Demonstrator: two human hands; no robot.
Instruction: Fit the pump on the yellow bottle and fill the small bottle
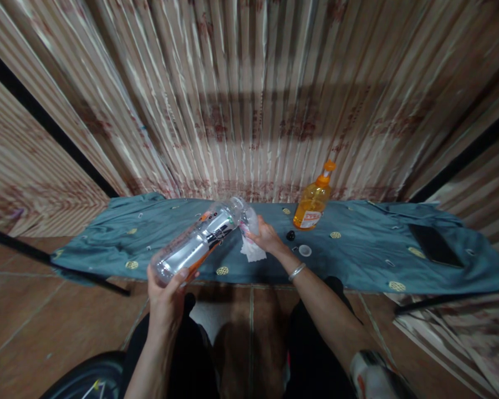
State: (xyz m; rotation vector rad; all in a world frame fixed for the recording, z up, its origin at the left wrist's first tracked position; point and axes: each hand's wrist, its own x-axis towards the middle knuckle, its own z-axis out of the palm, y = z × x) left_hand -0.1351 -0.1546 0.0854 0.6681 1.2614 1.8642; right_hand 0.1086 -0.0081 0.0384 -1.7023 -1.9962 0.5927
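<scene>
Curtain [216, 72] hangs in pleats across the back; in front of it teal cloth [87, 241] covers a long, low surface; over its near half is the large clear bottle [199, 238], the biggest thing held, its long axis slanting from the near left, at its base, to the far right, at its narrower end. That slant is the relation that counts: the left hand [166, 293] is wrapped around the base, fingers closed on it, while the narrower end points away from that palm and towards the right hand [268, 238], which is much the nearer of the two to it; the right hand's fingers are closed on a small clear piece [251, 216], just beside or against that end; the two clear surfaces overlap in view, so whether they touch, I cannot tell.

Of the rest, the orange bottle [311, 208] stands upright beyond the right hand and to its right; a dark phone [434, 245] lies flat, well apart, near the cloth's right end; white tissue [253, 251] hangs or lies just below the right hand's fingers, which of these being unclear; a pale round lid [305, 250] lies right of the wrist, and a smaller black cap [290, 235] lies between that lid and the orange bottle.
</scene>
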